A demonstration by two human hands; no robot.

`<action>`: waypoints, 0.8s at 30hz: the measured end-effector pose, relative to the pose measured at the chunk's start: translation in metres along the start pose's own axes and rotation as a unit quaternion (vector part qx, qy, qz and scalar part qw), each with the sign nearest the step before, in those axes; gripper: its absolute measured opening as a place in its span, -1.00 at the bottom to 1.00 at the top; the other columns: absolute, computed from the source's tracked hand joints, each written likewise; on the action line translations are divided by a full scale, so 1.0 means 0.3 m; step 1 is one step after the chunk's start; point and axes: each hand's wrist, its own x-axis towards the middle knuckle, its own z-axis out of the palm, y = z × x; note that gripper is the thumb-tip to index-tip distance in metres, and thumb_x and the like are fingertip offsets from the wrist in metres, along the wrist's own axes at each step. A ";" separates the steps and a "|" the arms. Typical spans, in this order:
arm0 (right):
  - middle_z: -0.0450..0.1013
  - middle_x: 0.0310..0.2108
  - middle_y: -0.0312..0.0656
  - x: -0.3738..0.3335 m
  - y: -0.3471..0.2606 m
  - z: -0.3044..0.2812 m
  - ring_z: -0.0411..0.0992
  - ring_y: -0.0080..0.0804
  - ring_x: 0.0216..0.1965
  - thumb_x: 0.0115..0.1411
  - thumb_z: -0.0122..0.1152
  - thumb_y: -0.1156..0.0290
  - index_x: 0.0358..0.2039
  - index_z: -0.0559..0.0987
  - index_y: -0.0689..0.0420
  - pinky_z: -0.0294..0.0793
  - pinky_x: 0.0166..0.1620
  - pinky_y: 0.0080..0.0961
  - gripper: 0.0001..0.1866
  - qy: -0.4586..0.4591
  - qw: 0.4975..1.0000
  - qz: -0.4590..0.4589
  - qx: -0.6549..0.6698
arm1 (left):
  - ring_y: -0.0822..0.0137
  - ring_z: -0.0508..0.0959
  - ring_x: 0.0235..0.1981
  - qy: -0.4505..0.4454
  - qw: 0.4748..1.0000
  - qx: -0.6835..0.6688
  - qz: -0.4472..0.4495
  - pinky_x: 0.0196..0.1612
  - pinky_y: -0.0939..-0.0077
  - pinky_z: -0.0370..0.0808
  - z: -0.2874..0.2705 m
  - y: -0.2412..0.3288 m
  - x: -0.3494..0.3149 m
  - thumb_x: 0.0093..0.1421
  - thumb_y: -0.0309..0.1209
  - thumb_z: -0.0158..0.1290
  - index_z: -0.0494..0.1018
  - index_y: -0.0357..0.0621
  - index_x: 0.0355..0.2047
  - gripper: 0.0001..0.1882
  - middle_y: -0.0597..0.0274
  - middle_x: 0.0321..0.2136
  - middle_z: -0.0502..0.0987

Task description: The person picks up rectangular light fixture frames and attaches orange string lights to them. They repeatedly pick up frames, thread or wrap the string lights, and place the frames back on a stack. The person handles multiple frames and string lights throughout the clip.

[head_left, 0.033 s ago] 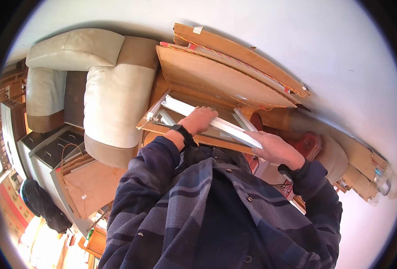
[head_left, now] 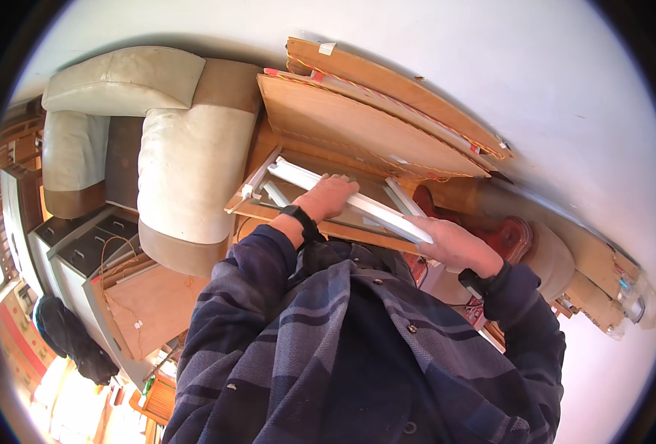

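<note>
A long white strip [head_left: 382, 214], looking like a slim rail or channel, slants across in front of me from upper left to lower right. Closed over its middle from above is my left hand [head_left: 330, 197], with a dark band at the wrist. My right hand [head_left: 452, 243] grips the strip's lower right end. Beneath the strip lies a wooden frame [head_left: 265, 212] with a glass-like panel. Further white pieces [head_left: 400, 198] rest at the frame's left and right sides. The undersides of both hands are hidden.
Wooden boards [head_left: 372, 122] edged with twisted wire lean against the white wall [head_left: 550, 89]. A cream and brown sofa [head_left: 191, 177] stands at left, beside dark drawers [head_left: 87, 251]. To the right are a red carved wooden piece [head_left: 509, 240] and flattened cardboard [head_left: 598, 296].
</note>
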 end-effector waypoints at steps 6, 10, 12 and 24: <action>0.53 -0.10 0.23 0.104 0.194 0.062 0.51 0.18 -0.06 0.22 0.19 0.31 0.18 0.44 0.15 0.47 0.01 -0.11 -0.48 0.011 0.992 0.029 0.126 | -0.11 0.44 0.14 0.141 0.985 -0.024 -0.092 0.25 0.00 0.32 -0.053 -0.103 -0.115 0.06 -0.34 0.27 0.48 -0.11 0.12 -0.43 -0.06 0.01 0.51; 0.54 -0.11 0.23 0.153 0.278 0.060 0.51 0.19 -0.05 0.21 0.21 0.32 0.14 0.48 0.18 0.47 0.03 -0.10 -0.52 0.072 0.991 0.038 0.106 | -0.10 0.52 0.03 0.118 0.979 -0.042 -0.161 0.15 0.04 0.40 -0.092 -0.168 -0.267 0.17 -0.29 0.22 0.56 -0.15 -0.06 -0.65 -0.04 -0.12 0.58; 0.54 -0.10 0.23 0.192 0.305 0.028 0.51 0.20 -0.04 0.20 0.22 0.33 0.15 0.48 0.18 0.47 0.04 -0.10 -0.51 0.092 0.992 0.006 0.084 | -0.10 0.53 0.00 0.102 0.978 -0.026 -0.179 0.12 0.04 0.42 -0.075 -0.157 -0.315 0.20 -0.27 0.20 0.57 -0.16 -0.10 -0.68 -0.05 -0.15 0.58; 0.49 -0.17 0.04 0.594 0.323 -0.026 0.53 0.04 -0.11 0.19 0.12 0.55 0.14 0.57 -0.06 0.53 -0.05 -0.08 -0.51 0.187 0.934 -0.037 -0.301 | 0.10 0.56 -0.07 0.164 0.958 0.041 -0.233 0.06 0.16 0.42 -0.061 -0.123 -0.291 0.23 -0.14 0.13 0.57 -0.09 -0.31 -0.73 0.16 -0.29 0.60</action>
